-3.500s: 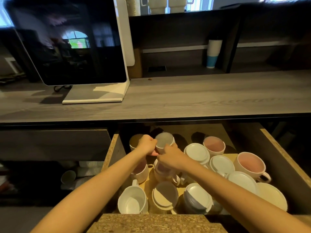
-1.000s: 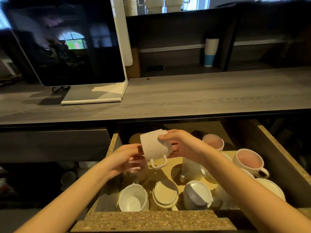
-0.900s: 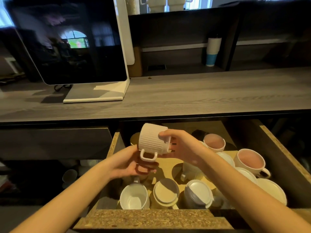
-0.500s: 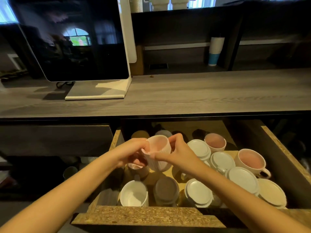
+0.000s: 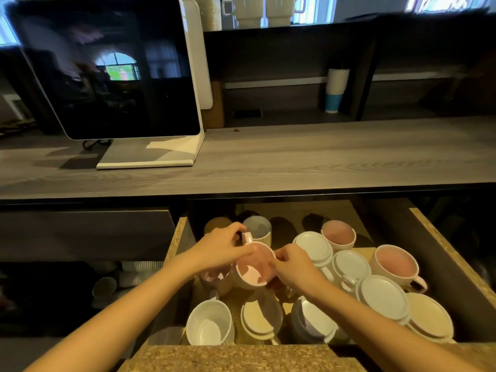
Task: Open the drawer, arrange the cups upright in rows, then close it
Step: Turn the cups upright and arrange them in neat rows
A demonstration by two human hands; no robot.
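Midway: drawer (image 5: 440,237) open, both hands, left hand (image 5: 222,251) and right hand (image 5: 292,264), clamped on pink cup (image 5: 255,267); inverted cups (image 5: 381,299) right of them remain.

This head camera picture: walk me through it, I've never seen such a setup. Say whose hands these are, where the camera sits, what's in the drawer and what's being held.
No machine here: a person wears a wide-angle camera on the head, looking forward and down, so both bare forearms reach in from the bottom edge. Below the grey wooden counter, which carries a dark screen on a white stand, an open drawer is pulled out. It holds many cups: some upright, like the white cup and the two pink-lined cups on the right, others upside down showing their bases. The left hand and right hand together hold one ribbed cup with a pink inside, mouth up, just above the drawer floor.
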